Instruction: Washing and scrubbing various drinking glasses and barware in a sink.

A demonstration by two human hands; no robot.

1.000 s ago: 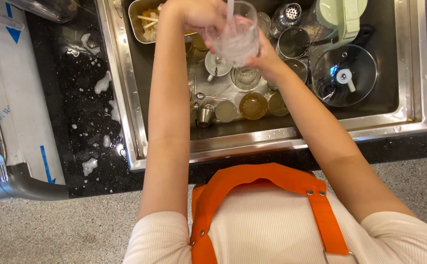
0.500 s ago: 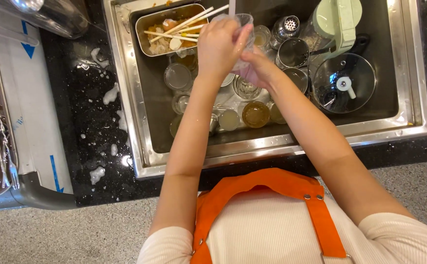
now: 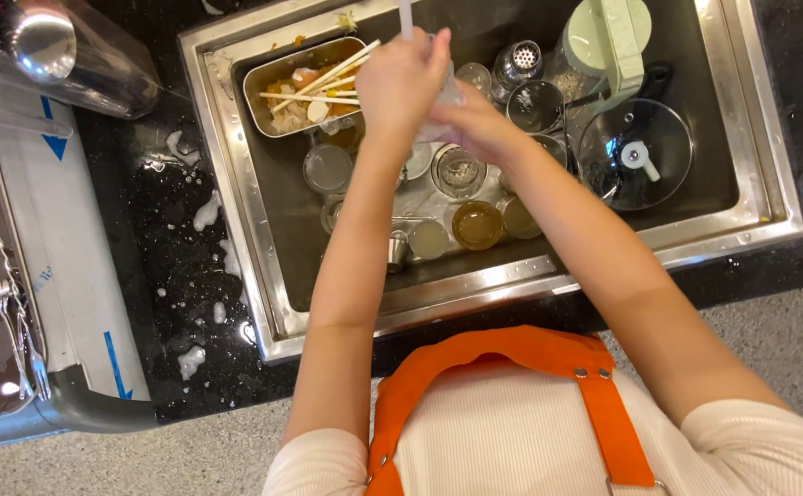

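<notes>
Two hands met over sink (image 3: 236,239): left hand (image 3: 400,81) closed over clear glass (image 3: 438,115), right hand (image 3: 475,129) wrapped under it. Glass sat above crowded glassware (image 3: 461,170). Risk judged: wet grip could slip, glass dropping onto cups below, chipping; foam (image 3: 204,213) on counter suggested slick fingers.

The sink (image 3: 236,220) is brushed, shiny steel. The worktop (image 3: 167,248) is glossy black speckled stone, flecked with white foam. The glass (image 3: 447,96) in the hands is clear. The tray (image 3: 268,92) is dull metal, the chopsticks (image 3: 323,81) pale wood, the apron (image 3: 512,367) matt orange cloth.
</notes>
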